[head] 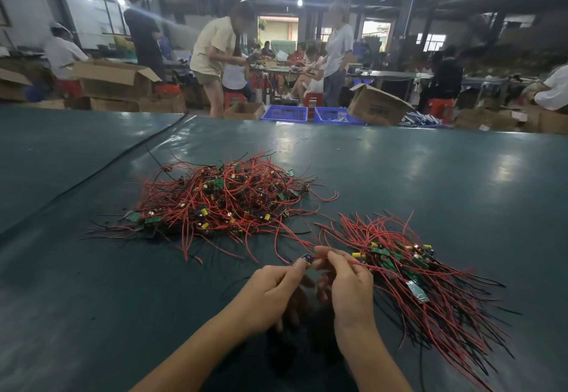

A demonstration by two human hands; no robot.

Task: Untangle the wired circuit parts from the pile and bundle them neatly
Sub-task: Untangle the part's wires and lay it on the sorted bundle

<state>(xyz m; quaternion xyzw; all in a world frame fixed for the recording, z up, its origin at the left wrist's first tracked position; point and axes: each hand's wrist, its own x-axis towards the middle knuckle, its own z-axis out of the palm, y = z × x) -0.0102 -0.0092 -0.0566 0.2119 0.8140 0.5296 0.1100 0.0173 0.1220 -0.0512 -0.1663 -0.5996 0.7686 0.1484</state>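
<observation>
A tangled pile (pixel 221 201) of small green circuit boards with red and black wires lies in the middle of the dark green table (pixel 430 170). To its right, a sorted bundle (pixel 408 271) lies with its boards together and its wires fanned toward me. My left hand (pixel 270 293) pinches one small circuit part (pixel 306 259) between thumb and fingers. My right hand (pixel 347 281) pinches that part's red wire right beside the board. The wire runs back toward the pile.
A seam crosses the table (pixel 92 173) at the left. Beyond the far edge stand blue crates (pixel 284 113), cardboard boxes (pixel 378 104) and red stools, with several people working at other benches.
</observation>
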